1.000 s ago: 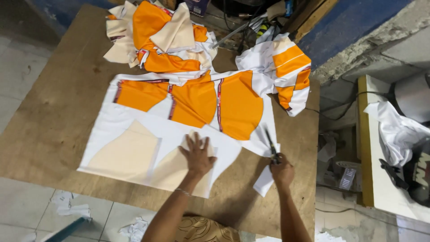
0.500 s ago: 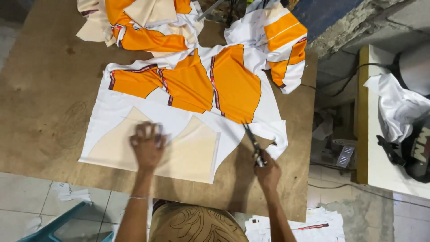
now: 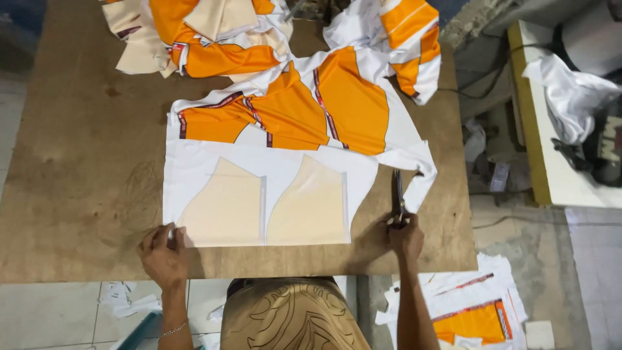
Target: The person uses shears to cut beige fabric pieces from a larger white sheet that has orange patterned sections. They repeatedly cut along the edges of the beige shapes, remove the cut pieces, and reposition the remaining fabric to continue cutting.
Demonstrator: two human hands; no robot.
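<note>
Worn brown wooden desk (image 3: 78,162), scuffed surface. White fabric sheet (image 3: 214,162) lies flat on it, two beige curved-top pattern shapes (image 3: 227,210) side by side near its front edge, glossy orange panels (image 3: 291,110) with dark striped trim above. Left hand (image 3: 163,254) at sheet's near-left corner, fingers curled, pinching that corner. Right hand (image 3: 405,236) off sheet's right edge, closed around scissors (image 3: 398,198), blades pointing away along desk. Heap of orange, white and beige cut pieces (image 3: 207,32) at far edge.

fabric (image 3: 285,123): orange, white | 2 panels (image 3: 310,209): cream | table (image 3: 78,162): brown
</note>
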